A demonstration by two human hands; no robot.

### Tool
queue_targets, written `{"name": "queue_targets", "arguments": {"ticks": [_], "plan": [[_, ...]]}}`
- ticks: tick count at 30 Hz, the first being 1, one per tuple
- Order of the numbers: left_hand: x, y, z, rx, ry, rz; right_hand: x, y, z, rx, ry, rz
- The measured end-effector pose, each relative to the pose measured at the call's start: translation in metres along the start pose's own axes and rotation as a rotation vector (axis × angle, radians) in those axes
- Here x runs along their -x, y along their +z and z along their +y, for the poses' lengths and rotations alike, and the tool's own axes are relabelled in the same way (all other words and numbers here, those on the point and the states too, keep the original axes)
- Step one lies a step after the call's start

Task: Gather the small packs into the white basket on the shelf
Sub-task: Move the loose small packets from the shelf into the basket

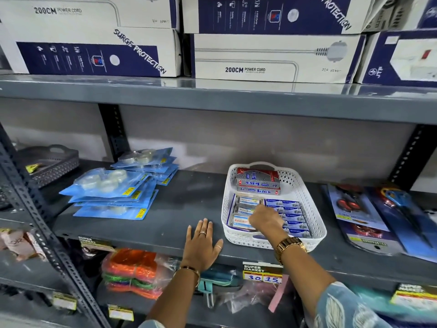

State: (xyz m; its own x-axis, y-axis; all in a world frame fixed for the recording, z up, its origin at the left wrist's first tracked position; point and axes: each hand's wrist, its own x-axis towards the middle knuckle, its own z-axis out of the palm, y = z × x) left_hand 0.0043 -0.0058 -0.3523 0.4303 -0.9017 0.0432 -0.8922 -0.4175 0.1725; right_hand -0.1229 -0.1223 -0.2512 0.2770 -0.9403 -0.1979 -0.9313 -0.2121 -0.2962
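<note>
A white perforated basket stands on the grey middle shelf, right of centre. Inside lie two red-and-silver boxes at the back, a row of blue small packs on the right and small white-labelled packs on the left. My right hand reaches into the basket, fingers curled down on the white-labelled packs; whether it grips one I cannot tell. Flat on the shelf just left of the basket rests my left hand, palm down, fingers spread, holding nothing.
Blue blister packs of tape are stacked at the left of the shelf, with a grey basket beyond. Carded scissors lie right of the basket. Large power-cord boxes fill the shelf above; coloured items sit below.
</note>
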Motion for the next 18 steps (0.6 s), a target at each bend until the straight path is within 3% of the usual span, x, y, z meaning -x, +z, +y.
{"name": "queue_targets", "arguments": {"ticks": [3,7,18], "plan": [[0.0,0.0,0.0,-0.005,0.004,-0.004,-0.004,-0.002,-0.003,0.031,-0.111,0.057],[0.0,-0.001,0.0,-0.002,0.011,-0.008,-0.012,0.001,-0.008,-0.017,-0.334,-0.042],[-0.001,-0.001,-0.001,-0.013,0.018,-0.004,-0.019,-0.004,-0.011,0.017,-0.373,-0.039]]}}
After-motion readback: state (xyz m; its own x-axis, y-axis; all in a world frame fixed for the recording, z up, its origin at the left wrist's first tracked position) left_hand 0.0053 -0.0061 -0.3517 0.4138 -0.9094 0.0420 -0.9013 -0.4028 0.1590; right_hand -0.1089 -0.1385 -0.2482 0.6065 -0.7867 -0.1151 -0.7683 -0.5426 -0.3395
